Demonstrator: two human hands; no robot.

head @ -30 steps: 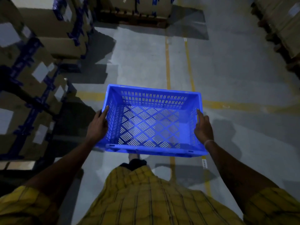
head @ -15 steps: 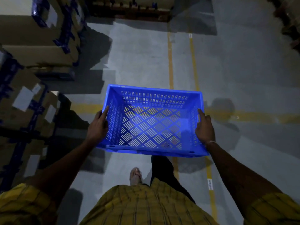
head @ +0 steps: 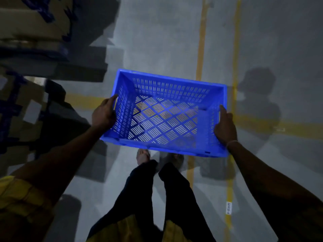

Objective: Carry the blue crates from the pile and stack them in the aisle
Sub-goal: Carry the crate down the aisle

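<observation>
I carry one empty blue slotted crate point(head: 176, 81) in front of my waist, above the grey floor. My left hand point(head: 104, 115) grips its left short wall, fingers curled into the handle slot. My right hand point(head: 225, 126) grips the right short wall the same way, thumb along the rim. The crate tilts slightly down to the right. Through its perforated bottom the yellow floor line shows. My feet and dark trousers are visible below it.
Stacked cardboard boxes with blue strapping point(head: 19, 105) line the left side, more at the top left point(head: 33, 18). Yellow lines point(head: 201, 41) run along and across the concrete aisle floor. A small white label point(head: 229, 207) lies on the floor line at the lower right.
I have walked forward along the aisle with the crate; the boxes on the left slid back and the camera tipped further down, showing both legs. Both hands kept their grip.
</observation>
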